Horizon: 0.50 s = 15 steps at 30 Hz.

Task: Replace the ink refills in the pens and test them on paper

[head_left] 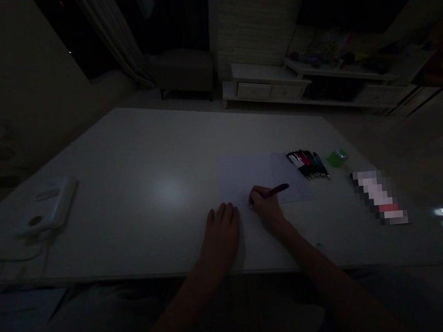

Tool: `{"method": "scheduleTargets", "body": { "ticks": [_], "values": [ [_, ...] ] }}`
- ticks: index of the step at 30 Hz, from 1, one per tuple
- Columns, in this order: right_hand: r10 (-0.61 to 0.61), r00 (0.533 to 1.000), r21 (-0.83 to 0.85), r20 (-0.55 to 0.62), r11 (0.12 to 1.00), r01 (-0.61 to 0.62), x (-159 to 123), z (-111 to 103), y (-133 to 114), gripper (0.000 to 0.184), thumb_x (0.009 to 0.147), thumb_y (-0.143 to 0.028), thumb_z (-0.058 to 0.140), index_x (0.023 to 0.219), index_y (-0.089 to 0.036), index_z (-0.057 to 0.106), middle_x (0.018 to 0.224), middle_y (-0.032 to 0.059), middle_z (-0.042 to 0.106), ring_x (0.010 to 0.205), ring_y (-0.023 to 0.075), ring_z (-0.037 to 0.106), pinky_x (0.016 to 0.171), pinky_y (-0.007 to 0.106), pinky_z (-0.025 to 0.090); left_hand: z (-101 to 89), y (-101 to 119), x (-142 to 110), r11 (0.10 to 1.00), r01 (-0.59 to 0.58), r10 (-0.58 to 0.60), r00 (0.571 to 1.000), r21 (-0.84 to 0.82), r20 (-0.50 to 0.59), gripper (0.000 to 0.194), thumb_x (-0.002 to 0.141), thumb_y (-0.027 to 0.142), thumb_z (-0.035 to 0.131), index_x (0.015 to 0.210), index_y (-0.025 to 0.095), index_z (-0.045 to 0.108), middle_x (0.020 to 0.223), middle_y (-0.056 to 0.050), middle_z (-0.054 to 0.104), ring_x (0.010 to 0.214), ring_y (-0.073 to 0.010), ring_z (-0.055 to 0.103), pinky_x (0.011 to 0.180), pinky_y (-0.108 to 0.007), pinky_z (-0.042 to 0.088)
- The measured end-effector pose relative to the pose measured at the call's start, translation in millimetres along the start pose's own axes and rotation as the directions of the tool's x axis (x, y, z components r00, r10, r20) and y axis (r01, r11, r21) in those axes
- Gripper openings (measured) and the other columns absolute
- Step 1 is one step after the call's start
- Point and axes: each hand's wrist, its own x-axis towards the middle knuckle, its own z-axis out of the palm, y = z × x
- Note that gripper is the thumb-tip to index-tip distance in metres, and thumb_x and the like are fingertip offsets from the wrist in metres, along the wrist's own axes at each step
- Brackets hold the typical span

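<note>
In the dim head view, my right hand (267, 208) is closed around a dark purple pen (276, 190), its tip end down near the lower edge of a paper sheet (245, 171). The sheet lies on the white table (147, 157), and small marks cover its right part. My left hand (223, 230) rests flat on the table just below the paper's lower left corner, fingers stretched out and holding nothing. Several pens (307, 163) lie side by side in a row over the sheet's upper right edge.
A small green item (337, 158) sits right of the pens. Nearer the right edge lies a blurred-out flat object (379, 196). A white box-like device (48, 204) with cables stands at the left. Beyond the table are a low cabinet (253, 88) and an upholstered seat (182, 71).
</note>
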Motion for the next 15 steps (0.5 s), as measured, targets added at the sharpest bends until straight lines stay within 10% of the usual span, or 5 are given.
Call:
{"method": "scheduleTargets", "body": {
  "ticks": [15],
  "values": [
    [0.166,0.985,0.326,0.038,0.93,-0.169,-2.6,-21.5,-6.0,0.036,0.079,-0.049,0.036,0.071,-0.018,0.052,0.045,-0.0045,0.046,0.031,0.0072,0.038,0.03,0.017,0.028,1.6,-1.6,-1.1,0.997,-0.016,0.015,1.0,0.077,0.007,0.042,0.085,0.01,0.035,0.126,0.011,0.044,0.133,-0.015,0.043,0.123,-0.0265,0.038,0.1,-0.047,0.031]
  ]
}}
